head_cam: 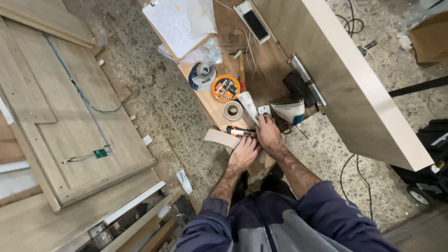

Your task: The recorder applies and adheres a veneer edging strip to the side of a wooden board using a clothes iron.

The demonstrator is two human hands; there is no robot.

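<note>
My left hand [243, 152] presses down on one end of a tan veneer strip [218, 137], which lies across the edge of a brown board [261, 60]. Just above it, my right hand [268, 133] grips the right end of an orange and black utility knife [239, 132]; the knife lies across the strip beside my left fingers. The fingertips of my right hand reach a small white block [264, 110]. Both forearms wear dark blue sleeves.
On the board are a beige tape roll [232, 111], an orange roll [225, 87], a blue-white roll [202, 75], a white and blue iron [289, 111], a clipboard [179, 23] and a power strip [252, 21]. A large pale panel [354, 79] stands to the right. Wooden panels with a blue wire [79, 93] lie to the left.
</note>
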